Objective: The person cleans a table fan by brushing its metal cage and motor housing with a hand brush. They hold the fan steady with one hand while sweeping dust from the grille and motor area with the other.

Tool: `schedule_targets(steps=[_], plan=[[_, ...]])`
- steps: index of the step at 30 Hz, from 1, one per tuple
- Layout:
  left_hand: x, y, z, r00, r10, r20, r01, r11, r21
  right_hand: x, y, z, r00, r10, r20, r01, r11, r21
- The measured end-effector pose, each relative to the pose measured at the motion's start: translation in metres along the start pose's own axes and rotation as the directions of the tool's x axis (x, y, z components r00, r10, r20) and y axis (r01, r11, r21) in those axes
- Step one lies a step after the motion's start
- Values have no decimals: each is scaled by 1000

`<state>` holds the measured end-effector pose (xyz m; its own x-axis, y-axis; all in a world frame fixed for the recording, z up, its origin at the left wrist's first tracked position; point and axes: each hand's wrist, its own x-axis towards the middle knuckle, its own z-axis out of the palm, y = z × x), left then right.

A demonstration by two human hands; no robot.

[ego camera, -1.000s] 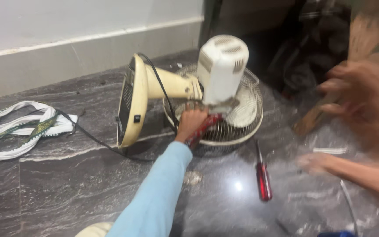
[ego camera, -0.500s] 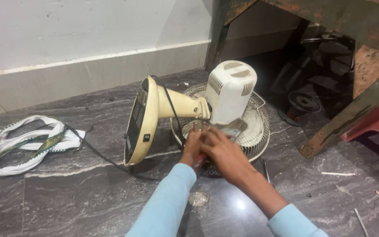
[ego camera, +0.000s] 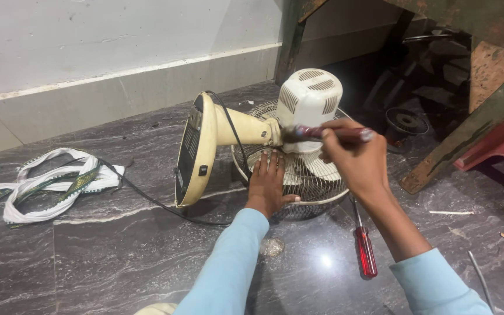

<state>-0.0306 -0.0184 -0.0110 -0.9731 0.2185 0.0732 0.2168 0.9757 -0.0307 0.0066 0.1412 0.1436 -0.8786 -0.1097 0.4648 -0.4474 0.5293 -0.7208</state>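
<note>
Our left hand (ego camera: 268, 185) lies flat, fingers spread, on the fan's wire grille (ego camera: 316, 181) on the dark floor (ego camera: 118, 256). Our right hand (ego camera: 354, 160) grips a screwdriver (ego camera: 322, 133) against the white motor housing (ego camera: 310, 102); a red screwdriver (ego camera: 365, 248) lies just beside the grille's edge.

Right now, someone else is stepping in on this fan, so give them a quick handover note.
Left hand: flat on the wire grille, open.
Right hand: grip closed on a dark-handled screwdriver, tip at the joint between neck and motor housing.
Fan lies on its side on the dark stone floor, base upright at left.
Spare red screwdriver on the floor by the right forearm.
Motor housing still attached; no loose screws visible.
</note>
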Motion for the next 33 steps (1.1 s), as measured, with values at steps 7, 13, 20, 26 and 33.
schedule_targets(steps=[7, 13, 20, 26, 33], plan=[[4, 3, 1, 994, -34, 102, 31, 999, 25, 7, 24, 23, 987, -105, 118, 126, 974, -189], [0, 0, 5, 999, -14, 44, 16, 999, -39, 23, 18, 33, 964, 122, 234, -4, 894, -448], [8, 3, 23, 999, -38, -15, 37, 995, -96, 25, 9, 27, 984, 159, 74, -157, 987, -41], [9, 11, 27, 991, -135, -16, 132, 985, -110, 22, 28, 48, 973, 210, 95, -205, 977, -58], [7, 16, 20, 986, -164, 18, 165, 977, -134, 27, 40, 35, 997, 59, -48, -71, 950, -305]])
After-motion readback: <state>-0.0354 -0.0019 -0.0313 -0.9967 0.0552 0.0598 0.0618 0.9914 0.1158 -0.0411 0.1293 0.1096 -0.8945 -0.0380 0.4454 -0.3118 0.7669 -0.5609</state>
